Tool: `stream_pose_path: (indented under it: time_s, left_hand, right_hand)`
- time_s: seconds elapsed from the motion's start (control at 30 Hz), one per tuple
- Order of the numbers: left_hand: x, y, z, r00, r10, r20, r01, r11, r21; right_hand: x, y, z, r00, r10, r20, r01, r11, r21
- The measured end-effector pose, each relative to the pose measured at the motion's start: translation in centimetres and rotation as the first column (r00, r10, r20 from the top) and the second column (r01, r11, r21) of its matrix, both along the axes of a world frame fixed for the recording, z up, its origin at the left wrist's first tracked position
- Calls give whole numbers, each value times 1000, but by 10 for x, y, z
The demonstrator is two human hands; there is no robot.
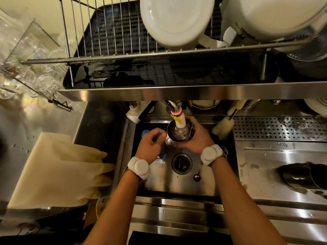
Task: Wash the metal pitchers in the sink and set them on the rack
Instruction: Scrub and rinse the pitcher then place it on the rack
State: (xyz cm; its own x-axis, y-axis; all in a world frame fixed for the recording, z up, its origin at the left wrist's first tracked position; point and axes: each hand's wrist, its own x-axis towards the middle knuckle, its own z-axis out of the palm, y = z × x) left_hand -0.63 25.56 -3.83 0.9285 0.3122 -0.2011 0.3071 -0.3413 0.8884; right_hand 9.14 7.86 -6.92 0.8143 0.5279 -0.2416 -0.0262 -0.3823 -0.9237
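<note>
Holding the metal pitcher (172,132) upright under the tap (178,119), the right grip (196,137) curls its fingers round the far wall, above the back of the sink (177,183). The tap's nozzle dips into the pitcher's open mouth. The left grip (150,144) sits just beside the pitcher's near rim with its fingers curled; I cannot tell whether it pinches anything. A spoon (197,175) lies near the drain (181,162). Overhead, the rack (159,55) carries white bowls (177,20). Rubber gloves (70,167) lie on the left counter (44,121).
</note>
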Motion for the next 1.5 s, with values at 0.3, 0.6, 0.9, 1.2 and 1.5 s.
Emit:
stream_pose_path:
  time_s: [0.3,0.6,0.9,1.2,1.5]
  left_hand:
    - [7,-1,-12,982,157,-104,-166,983,-79]
    - [10,-2,-12,948,317,-38,-319,945,-69]
    - [11,-2,-16,946,322,-28,-323,944,-71]
    - [7,-3,-15,949,308,-61,-313,943,-108]
    - [4,-16,-10,989,112,-93,-122,986,-112]
  right_hand:
    - [5,-7,-4,999,17,48,-4,967,-256]
    - [-2,-5,-4,987,-158,0,157,984,-89]
    - [-5,3,-4,983,-178,-38,171,975,-144]
    - [-2,0,-3,995,-81,-57,71,986,-152]
    - [2,6,10,977,-70,201,79,996,-34]
